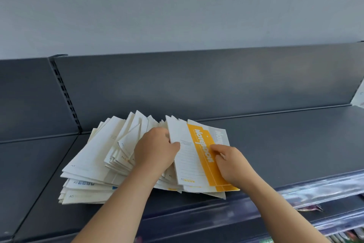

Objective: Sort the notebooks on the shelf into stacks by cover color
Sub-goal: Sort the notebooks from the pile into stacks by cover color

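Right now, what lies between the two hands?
In the head view, the yellow notebook fills the gap between left hand and right hand: its white ruled panel and yellow band.

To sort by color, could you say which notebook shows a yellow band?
The top notebook pinched by the right hand; the other notebooks show mostly white.

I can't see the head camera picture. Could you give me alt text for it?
A person's left hand and right hand hold a yellow-and-white notebook atop a messy, fanned pile of pale notebooks on a dark grey shelf. The left pinches its white edge, the right its yellow band.
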`<state>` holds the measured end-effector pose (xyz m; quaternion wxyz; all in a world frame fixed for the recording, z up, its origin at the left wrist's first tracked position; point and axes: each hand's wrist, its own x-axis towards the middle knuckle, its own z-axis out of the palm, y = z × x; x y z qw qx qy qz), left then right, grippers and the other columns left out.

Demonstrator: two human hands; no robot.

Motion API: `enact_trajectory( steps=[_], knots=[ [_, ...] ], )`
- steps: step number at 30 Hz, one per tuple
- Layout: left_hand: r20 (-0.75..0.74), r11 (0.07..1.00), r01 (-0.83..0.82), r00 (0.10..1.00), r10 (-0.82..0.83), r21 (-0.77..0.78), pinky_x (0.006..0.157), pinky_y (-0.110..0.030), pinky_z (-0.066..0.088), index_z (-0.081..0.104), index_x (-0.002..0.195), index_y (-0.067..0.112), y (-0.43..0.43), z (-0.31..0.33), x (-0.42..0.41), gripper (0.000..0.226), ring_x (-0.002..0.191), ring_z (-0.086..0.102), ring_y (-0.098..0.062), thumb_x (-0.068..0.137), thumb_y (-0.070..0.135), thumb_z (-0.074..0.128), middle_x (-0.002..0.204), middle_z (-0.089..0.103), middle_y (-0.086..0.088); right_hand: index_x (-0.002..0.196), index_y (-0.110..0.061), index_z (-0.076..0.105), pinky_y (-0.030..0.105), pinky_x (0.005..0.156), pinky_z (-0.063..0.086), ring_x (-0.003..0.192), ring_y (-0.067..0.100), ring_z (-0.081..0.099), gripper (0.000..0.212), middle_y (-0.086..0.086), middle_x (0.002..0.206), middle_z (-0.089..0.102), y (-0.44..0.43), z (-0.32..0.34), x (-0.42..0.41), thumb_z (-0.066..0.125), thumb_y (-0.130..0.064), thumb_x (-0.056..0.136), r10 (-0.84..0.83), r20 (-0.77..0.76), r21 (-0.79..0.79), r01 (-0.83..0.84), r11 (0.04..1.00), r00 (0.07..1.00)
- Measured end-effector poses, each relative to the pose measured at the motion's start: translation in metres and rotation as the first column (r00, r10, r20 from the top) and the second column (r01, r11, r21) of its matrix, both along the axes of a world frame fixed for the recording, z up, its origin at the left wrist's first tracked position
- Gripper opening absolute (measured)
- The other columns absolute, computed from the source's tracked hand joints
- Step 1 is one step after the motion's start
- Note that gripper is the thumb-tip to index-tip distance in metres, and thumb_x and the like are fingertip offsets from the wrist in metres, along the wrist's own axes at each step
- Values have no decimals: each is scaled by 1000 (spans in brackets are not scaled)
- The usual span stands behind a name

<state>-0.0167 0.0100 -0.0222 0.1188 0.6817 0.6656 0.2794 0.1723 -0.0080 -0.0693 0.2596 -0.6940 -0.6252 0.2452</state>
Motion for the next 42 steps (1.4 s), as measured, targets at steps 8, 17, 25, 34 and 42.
enact_trajectory(
  steps=[8, 17, 25, 34, 42],
  knots=[
    [284, 1000, 26, 958, -27, 6, 66, -32, 54, 60, 89, 25, -13, 2, -3, 12, 77, 64, -7, 82, 14, 61, 84, 68, 18, 141, -25, 40, 25, 85, 43, 111, 17, 54, 45, -3, 141, 47, -4, 10, -1, 46, -31, 97, 10, -100, 12, -9, 1000, 995],
    [496, 971, -82, 867, -42, 225, 64, -13, 47, 64, 113, 24, -28, 25, -39, 29, 90, 62, -1, 92, 9, 51, 107, 66, 16, 139, -31, 37, 29, 76, 48, 94, 13, 58, 55, -10, 122, 53, -4, 48, -45, 61, -30, 90, 61, -312, 248, 20, 968, 948],
    [565, 993, -44, 825, -26, 111, 66, -17, 45, 46, 111, 44, -62, 43, -118, 45, 97, 58, 2, 89, 5, 46, 103, 63, 24, 136, -30, 43, 31, 79, 47, 100, 14, 56, 47, -12, 115, 53, -8, 86, -131, 55, -17, 93, 164, -473, 382, 34, 924, 866],
    [493, 960, -239, 859, 140, 145, 57, -9, 42, 47, 125, 22, -110, 44, -272, 30, 89, 57, 3, 97, 16, 50, 113, 60, 16, 134, -33, 44, 25, 74, 47, 92, 9, 57, 42, -22, 105, 53, -26, 91, -287, 54, -21, 95, 314, -436, 383, -142, 913, 843],
    [437, 944, -316, 865, 246, 93, 69, -22, 53, 55, 118, 28, -161, 43, -425, 23, 90, 64, -2, 96, 27, 49, 107, 68, 14, 134, -28, 46, 22, 72, 44, 94, 7, 57, 38, -17, 110, 57, -57, 82, -447, 49, -19, 97, 419, -413, 352, -283, 892, 809]
  ],
)
